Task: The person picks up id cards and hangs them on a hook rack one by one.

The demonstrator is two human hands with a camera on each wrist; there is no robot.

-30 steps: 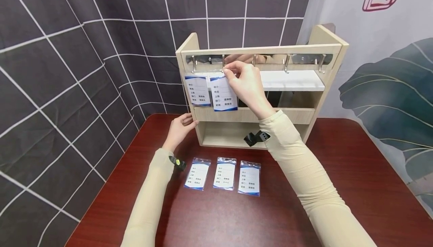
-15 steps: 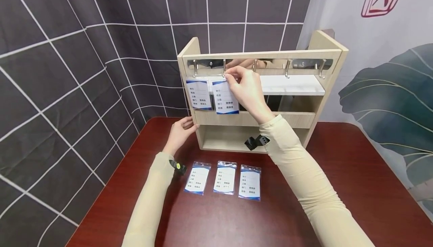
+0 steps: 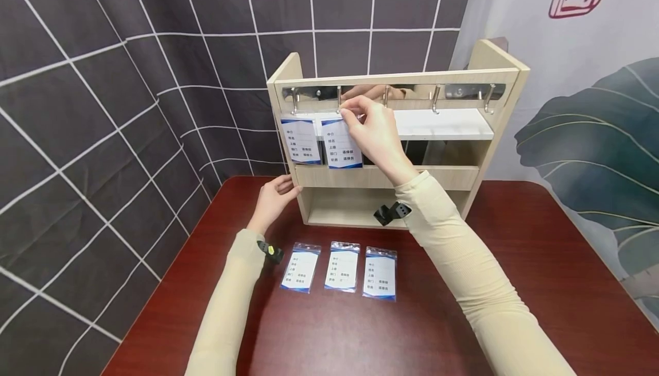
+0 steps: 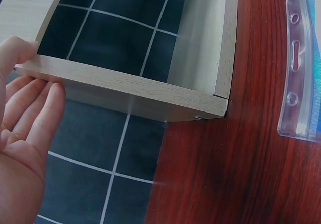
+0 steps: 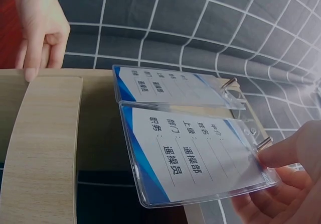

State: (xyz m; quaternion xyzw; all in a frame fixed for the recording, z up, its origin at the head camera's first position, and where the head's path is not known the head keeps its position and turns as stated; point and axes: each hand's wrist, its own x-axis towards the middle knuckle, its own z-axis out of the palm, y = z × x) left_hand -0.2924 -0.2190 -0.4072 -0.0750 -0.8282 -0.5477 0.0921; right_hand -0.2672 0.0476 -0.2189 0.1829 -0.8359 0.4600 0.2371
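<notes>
My right hand (image 3: 373,127) pinches the top edge of a clear ID badge holder (image 3: 342,146), thumb on the printed face. In the right wrist view that badge holder (image 5: 195,153) lies against the second hook (image 5: 264,143); whether the hook passes fully through its slot I cannot tell. To its left, another badge holder (image 3: 301,141) hangs from the first hook (image 3: 294,101). Low on the left side of the wooden shelf (image 3: 386,175), my left hand (image 3: 273,200) grips the side panel (image 4: 125,81), thumb on the front edge and fingers against the outer face.
Three more badge holders lie in a row on the red-brown table (image 3: 309,336): left (image 3: 300,269), middle (image 3: 342,267) and right (image 3: 380,274). Further hooks (image 3: 436,99) line the metal rail to the right. A dark gridded cloth (image 3: 216,21) stands behind the shelf.
The pinched badge has shifted very slightly at the second hook, with my right hand still on it. My left hand stays on the side panel. The head view bobs a little.
</notes>
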